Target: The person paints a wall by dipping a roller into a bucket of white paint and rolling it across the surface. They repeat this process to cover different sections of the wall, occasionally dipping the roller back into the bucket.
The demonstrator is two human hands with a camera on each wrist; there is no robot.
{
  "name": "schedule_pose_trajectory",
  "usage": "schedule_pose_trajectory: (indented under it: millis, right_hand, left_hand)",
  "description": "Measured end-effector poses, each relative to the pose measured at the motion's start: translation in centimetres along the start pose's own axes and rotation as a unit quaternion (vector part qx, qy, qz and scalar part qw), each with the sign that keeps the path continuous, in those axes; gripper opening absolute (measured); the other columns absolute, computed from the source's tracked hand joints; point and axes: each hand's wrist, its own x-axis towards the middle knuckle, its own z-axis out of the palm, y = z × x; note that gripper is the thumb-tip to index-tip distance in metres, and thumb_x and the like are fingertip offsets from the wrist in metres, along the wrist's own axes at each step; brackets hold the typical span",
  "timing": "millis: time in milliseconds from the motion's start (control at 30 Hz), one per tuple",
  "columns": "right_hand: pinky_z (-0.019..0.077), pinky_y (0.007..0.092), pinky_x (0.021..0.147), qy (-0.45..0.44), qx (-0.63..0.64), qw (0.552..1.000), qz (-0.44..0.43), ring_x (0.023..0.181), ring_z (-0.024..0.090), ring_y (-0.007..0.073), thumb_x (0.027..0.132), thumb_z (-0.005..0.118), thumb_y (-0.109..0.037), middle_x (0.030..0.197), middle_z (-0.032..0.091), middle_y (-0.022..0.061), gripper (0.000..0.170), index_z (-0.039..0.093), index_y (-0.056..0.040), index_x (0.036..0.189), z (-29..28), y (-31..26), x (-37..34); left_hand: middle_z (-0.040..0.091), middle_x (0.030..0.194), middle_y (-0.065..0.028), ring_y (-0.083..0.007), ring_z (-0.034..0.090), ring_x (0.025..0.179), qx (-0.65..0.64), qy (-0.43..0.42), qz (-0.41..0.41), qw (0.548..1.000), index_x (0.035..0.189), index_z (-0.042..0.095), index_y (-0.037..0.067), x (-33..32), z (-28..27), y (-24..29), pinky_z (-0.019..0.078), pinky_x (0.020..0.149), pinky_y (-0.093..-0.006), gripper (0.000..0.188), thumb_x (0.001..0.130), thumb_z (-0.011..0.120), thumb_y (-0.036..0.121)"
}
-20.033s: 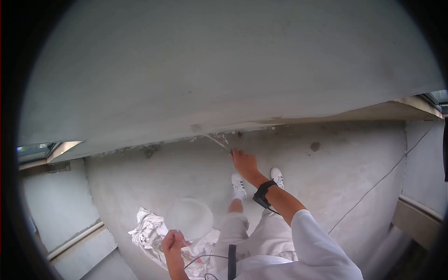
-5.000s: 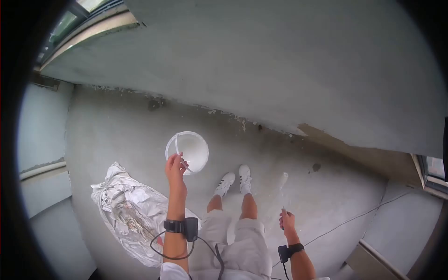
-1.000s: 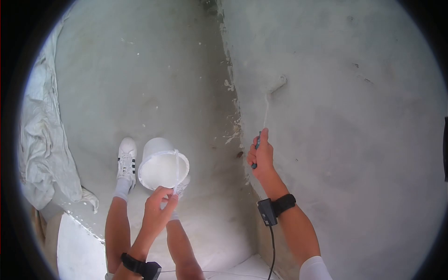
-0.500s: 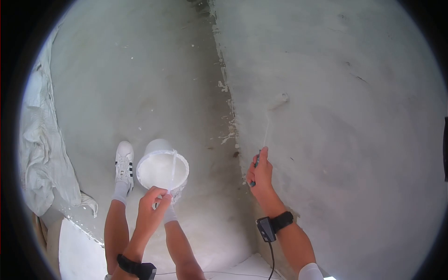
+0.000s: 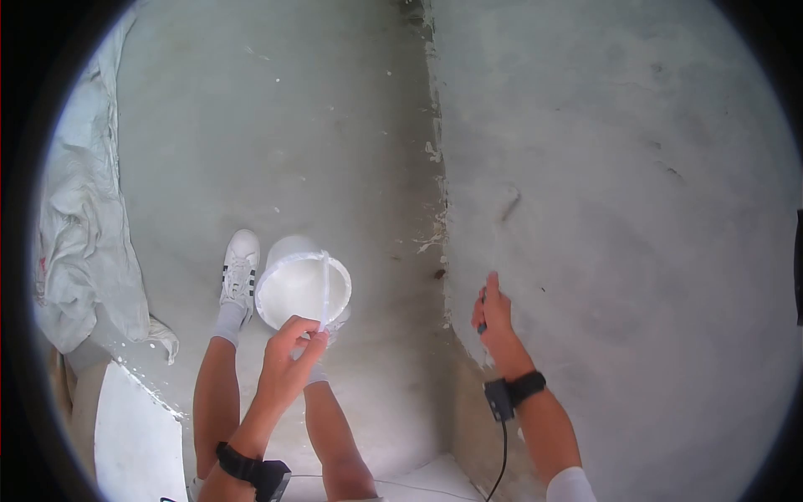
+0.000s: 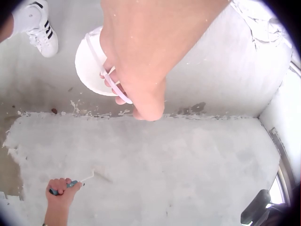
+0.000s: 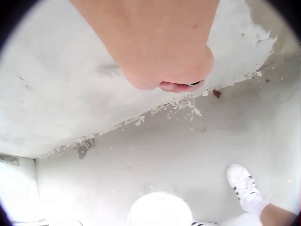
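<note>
My right hand point(image 5: 495, 311) grips the blue-green handle of a small paint roller point(image 6: 73, 184). Its thin wire frame reaches away from the hand, and the narrow roller head point(image 5: 510, 203) lies against the pale grey wall point(image 5: 627, 251). With my left hand point(image 5: 288, 360) I pinch the white plastic bail point(image 5: 324, 284) of a white bucket point(image 5: 293, 243). The bucket hangs tilted over my foot, its mouth facing me, with white inside. In the right wrist view the hand hides most of the roller.
A crumpled white sheet point(image 5: 84, 226) lies on the grey floor point(image 5: 201, 151) at the left. Paint splatters line the wall's base. My shoe point(image 5: 240, 268) stands beside the bucket, and a thin cable point(image 5: 418, 489) crosses the floor behind.
Earlier the roller was at the wall's base, then low over the floor by the bucket. Within the last second, my right hand has drawn it along the wall toward me; the left still holds the bucket.
</note>
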Motion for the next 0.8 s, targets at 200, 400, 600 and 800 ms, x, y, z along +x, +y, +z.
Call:
schedule_pose_trajectory:
  millis: [200, 400, 600, 800]
  right_hand:
    - [0.0334, 0.0258, 0.041, -0.08, 0.142, 0.978, 0.13, 0.047, 0.04, 0.0089, 0.098, 0.055, -0.038, 0.065, 0.048, 0.0, 0.033, 0.047, -0.0085, 0.085, 5.1, -5.5, 5.3]
    - [0.0345, 0.0226, 0.041, -0.12, 0.275, 0.923, 0.242, 0.047, 0.04, 0.0079, 0.101, 0.048, -0.025, 0.069, 0.049, 0.0018, 0.024, 0.045, -0.0043, 0.088, -0.3, -5.8, 1.6]
    - [0.0361, 0.021, 0.041, -0.077, 0.327, 0.906, 0.257, 0.048, 0.041, 0.008, 0.101, 0.046, -0.019, 0.067, 0.045, 0.0014, 0.02, 0.042, -0.0023, 0.091, 2.7, -8.3, 5.6]
    - [0.037, 0.0211, 0.045, -0.147, 0.311, 0.919, 0.193, 0.05, 0.043, 0.0073, 0.1, 0.046, -0.015, 0.069, 0.046, 0.0013, 0.016, 0.043, -0.0014, 0.094, 3.5, -14.4, 2.9]
  left_hand:
    - [0.061, 0.093, -0.0077, -0.0159, 0.061, 0.085, -0.009, 0.019, 0.013, 1.0, 0.099, 0.062, -0.002, -0.1, 0.2, -1.0, 0.0482, 0.081, -0.0295, 0.015, 0.092, 0.06, 0.01]
    - [0.061, 0.095, -0.0078, -0.0155, 0.06, 0.089, -0.033, 0.018, -0.004, 0.999, 0.099, 0.063, -0.001, 0.1, -0.8, 0.7, 0.0481, 0.081, -0.0303, 0.015, 0.092, 0.06, 0.012]
    - [0.061, 0.095, -0.0085, -0.0159, 0.06, 0.086, -0.028, 0.018, 0.031, 0.999, 0.098, 0.063, -0.002, 0.0, -1.5, 1.0, 0.0483, 0.081, -0.0311, 0.016, 0.092, 0.059, 0.012]
    - [0.062, 0.096, -0.0089, -0.0168, 0.061, 0.085, -0.024, 0.036, 0.045, 0.998, 0.099, 0.063, -0.001, 0.0, -1.2, 0.1, 0.0485, 0.081, -0.0316, 0.018, 0.092, 0.06, 0.015]
